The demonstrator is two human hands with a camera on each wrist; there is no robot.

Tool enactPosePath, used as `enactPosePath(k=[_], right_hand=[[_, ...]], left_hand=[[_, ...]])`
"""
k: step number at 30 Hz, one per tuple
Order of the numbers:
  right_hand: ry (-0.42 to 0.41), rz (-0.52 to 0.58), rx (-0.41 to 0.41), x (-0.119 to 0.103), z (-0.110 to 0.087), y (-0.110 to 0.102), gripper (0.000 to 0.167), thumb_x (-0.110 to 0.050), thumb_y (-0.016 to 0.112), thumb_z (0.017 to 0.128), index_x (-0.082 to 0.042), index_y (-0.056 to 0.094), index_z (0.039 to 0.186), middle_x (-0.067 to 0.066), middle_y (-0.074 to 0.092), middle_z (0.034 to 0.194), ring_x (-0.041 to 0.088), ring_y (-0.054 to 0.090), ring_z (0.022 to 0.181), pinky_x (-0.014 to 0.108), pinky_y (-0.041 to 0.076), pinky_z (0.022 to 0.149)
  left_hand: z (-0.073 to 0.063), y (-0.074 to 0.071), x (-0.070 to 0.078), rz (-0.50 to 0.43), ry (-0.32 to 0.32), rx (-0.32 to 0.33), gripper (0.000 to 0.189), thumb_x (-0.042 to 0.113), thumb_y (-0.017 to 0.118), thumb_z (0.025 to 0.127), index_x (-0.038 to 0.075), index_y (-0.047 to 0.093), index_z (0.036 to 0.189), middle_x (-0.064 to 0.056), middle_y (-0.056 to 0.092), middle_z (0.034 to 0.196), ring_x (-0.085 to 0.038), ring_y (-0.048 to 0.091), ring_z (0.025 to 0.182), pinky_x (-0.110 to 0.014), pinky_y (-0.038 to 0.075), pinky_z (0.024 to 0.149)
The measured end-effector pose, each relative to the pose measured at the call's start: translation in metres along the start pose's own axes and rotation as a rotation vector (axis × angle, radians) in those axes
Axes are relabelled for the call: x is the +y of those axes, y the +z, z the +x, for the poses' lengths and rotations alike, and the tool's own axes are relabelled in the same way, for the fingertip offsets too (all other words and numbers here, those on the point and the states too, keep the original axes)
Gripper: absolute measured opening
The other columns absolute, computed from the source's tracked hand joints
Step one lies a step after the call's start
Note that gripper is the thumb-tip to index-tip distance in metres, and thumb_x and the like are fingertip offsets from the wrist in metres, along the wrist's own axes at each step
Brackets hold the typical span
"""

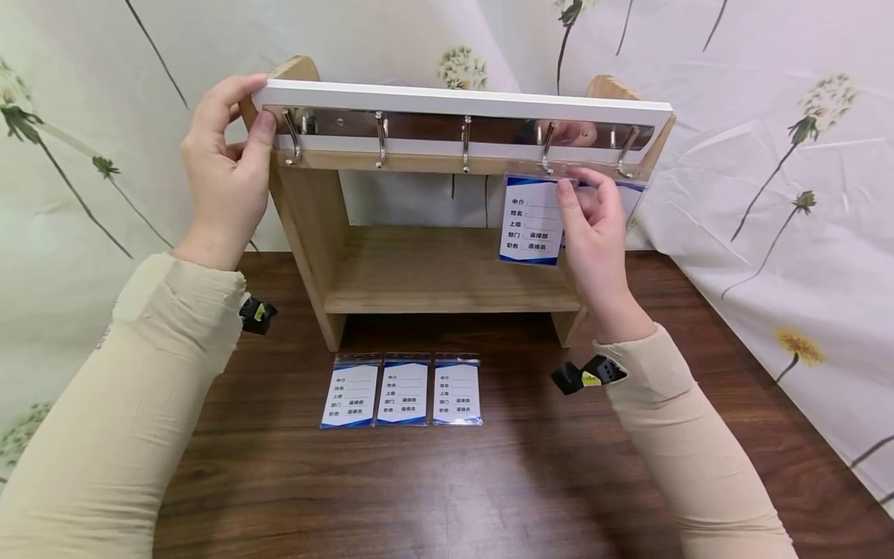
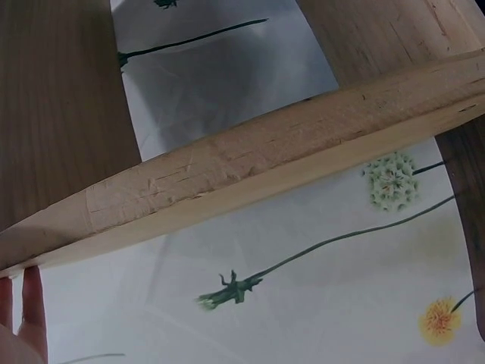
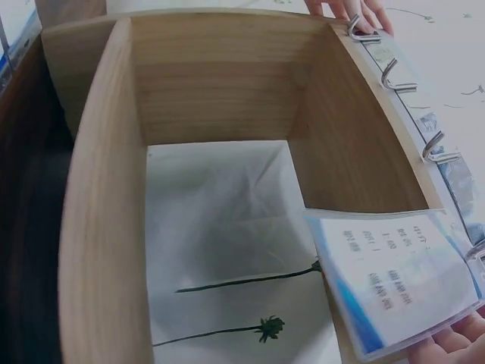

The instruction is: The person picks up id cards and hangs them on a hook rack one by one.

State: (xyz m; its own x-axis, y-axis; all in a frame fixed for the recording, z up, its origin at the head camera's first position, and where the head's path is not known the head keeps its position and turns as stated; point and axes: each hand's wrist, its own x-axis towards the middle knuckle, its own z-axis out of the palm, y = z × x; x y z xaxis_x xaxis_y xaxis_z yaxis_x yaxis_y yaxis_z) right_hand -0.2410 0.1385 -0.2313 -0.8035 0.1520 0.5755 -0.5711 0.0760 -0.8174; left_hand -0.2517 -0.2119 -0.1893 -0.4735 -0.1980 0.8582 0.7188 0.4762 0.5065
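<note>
My left hand (image 1: 230, 163) grips the left end of a white hook rail (image 1: 419, 95) on a wooden rack, thumb in front. In the left wrist view, fingertips (image 2: 32, 303) touch the rack's wooden side. Pinched by its top right corner, a blue-and-white badge in a clear sleeve (image 1: 531, 221) hangs from my right hand (image 1: 599, 233). Its top edge is at the second hook from the right (image 1: 549, 147); whether the hook passes through a hole cannot be told. Behind that hand, another badge (image 1: 634, 194) hangs below the rightmost hook (image 1: 627, 151), partly hidden.
Three similar badges, left (image 1: 351, 394), middle (image 1: 403, 392) and right (image 1: 457, 392), lie in a row on the dark wooden table (image 1: 391, 497). The rack's lower shelf (image 1: 447, 272) stands behind them. Floral cloth (image 1: 768, 194) covers the back and sides.
</note>
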Motion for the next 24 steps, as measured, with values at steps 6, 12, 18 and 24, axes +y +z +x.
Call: enactPosePath(k=[6,12,18,24], right_hand=[[0.046,-0.026,0.0,0.007,-0.016,-0.005,0.03,-0.015,0.054,0.102,-0.004,0.05,0.129,-0.014,0.068,0.086,0.003,0.055,0.073,0.02,0.04,0.067],[0.106,-0.019,0.008,0.017,-0.028,-0.009,0.025,-0.014,0.056,0.101,-0.005,0.054,0.124,-0.016,0.069,0.089,0.003,0.054,0.076,0.019,0.038,0.065],[0.176,0.041,-0.006,0.03,-0.038,-0.01,0.021,-0.013,0.055,0.101,-0.003,0.055,0.119,-0.008,0.07,0.097,0.005,0.068,0.079,0.023,0.057,0.075],[0.265,0.128,-0.049,0.044,-0.055,-0.008,0.024,-0.011,0.054,0.101,0.0,0.053,0.123,-0.007,0.068,0.093,0.008,0.07,0.075,0.029,0.06,0.075]], left_hand=[[0.0,-0.002,-0.002,0.006,0.021,-0.012,0.03,0.011,0.056,0.099,0.005,0.063,0.128,0.02,0.06,0.125,-0.011,0.054,0.111,-0.013,0.049,0.072],[0.0,0.0,0.002,-0.001,-0.062,0.013,0.03,0.008,0.056,0.098,0.007,0.065,0.127,0.015,0.061,0.125,-0.01,0.053,0.112,-0.015,0.049,0.073],[0.0,0.001,0.003,0.005,-0.094,0.022,0.03,0.007,0.056,0.098,0.007,0.065,0.127,0.013,0.062,0.126,-0.01,0.053,0.113,-0.016,0.049,0.073],[0.0,0.001,0.004,0.007,-0.104,0.023,0.03,0.007,0.056,0.098,0.007,0.065,0.127,0.013,0.061,0.126,-0.009,0.052,0.114,-0.016,0.049,0.074]])
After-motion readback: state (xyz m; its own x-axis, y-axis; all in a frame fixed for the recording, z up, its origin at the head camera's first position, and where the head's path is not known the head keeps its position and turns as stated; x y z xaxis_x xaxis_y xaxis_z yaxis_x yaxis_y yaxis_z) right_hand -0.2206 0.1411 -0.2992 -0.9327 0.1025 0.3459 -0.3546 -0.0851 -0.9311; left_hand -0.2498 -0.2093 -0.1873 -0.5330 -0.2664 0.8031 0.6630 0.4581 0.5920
